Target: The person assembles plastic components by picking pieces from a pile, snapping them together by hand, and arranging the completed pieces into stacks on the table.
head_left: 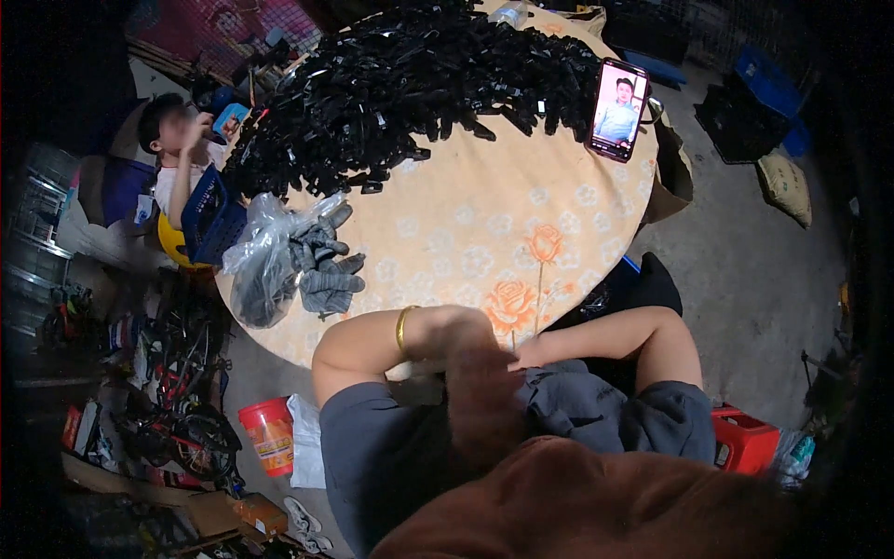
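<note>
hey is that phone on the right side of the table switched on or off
On: the phone screen is brightly lit and shows an image.

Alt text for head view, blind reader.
A person's blurred left hand and right hand are close together by the near edge of a floral-covered table. Small black pieces are heaped across its far side, with grey gloves and a clear plastic bag at left, a smartphone at right.

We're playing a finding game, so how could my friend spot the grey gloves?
Find the big flowery table. Near its left edge, below the heap of black pieces, sits a clear plastic bag. The gloves lie at the bag's right: grey and finger-shaped, unlike the shiny bag.
</note>
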`<state>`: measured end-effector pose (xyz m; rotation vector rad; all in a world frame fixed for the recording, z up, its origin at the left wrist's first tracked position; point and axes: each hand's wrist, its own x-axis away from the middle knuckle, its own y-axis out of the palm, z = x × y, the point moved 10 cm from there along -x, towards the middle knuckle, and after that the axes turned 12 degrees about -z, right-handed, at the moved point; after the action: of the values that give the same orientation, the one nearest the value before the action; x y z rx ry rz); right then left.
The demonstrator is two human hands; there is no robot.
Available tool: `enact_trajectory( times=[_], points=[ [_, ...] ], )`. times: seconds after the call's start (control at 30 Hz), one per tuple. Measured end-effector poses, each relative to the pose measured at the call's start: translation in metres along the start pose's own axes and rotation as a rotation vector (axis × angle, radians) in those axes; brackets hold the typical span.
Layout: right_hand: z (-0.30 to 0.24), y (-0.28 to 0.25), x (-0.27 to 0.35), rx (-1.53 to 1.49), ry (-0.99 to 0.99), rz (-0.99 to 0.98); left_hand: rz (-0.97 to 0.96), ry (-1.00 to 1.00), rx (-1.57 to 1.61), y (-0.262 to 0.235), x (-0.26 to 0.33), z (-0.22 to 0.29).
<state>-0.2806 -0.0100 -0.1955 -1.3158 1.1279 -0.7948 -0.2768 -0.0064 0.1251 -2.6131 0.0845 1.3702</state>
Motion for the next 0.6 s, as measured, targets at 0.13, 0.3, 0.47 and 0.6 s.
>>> enact_trajectory(
  times=[0.13,0.3,0.47,0.6],
  points=[
    [0.013,-0.018,0.052,-1.181,0.487,0.022,-0.372,-0.090,0.123,0.028,0.015,-0.024],
    [0.017,0.033,0.099,-0.333,0.623,-0.719,-0.599,-0.176,0.086,0.043,0.034,-0.034],
    [0.027,0.353,0.209,-0.463,0.943,-0.630,-0.580,-0.124,0.221,0.078,0.042,-0.041],
    [0.042,0.295,0.171,-0.431,0.910,-0.435,-0.744,-0.166,0.189,0.073,0.059,-0.033]
  ],
)
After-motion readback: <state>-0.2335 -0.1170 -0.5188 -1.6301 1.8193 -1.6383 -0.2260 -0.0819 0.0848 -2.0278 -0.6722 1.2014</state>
